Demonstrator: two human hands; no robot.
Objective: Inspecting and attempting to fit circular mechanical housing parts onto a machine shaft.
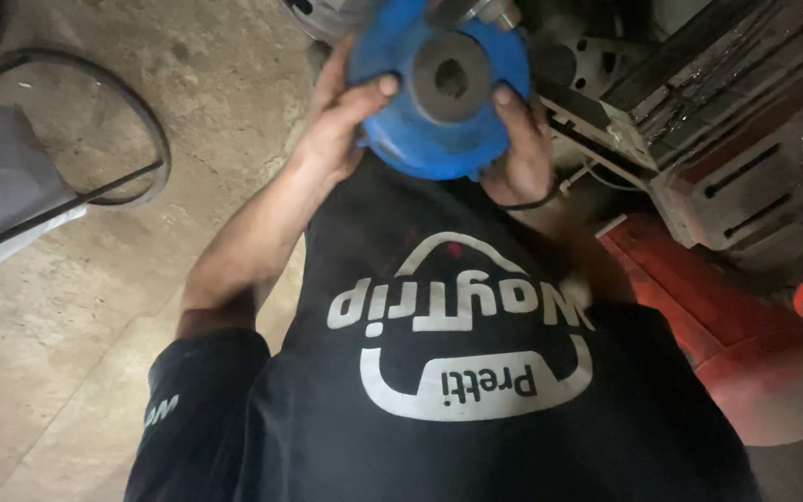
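A person's left hand (336, 130) and right hand (518, 153) both grip a round blue pulley-like wheel (411, 130) with a dark centre hub (450, 79), fingers curled around its rim.

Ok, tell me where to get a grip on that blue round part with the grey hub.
Grip the blue round part by its outer rim, from two opposite sides, probably. It is wide and disc-shaped, and the raised grey hub looks too short to hold. Both hands sit that way now: left hand on the left edge, right hand on the right edge, thumbs on the face beside the hub.
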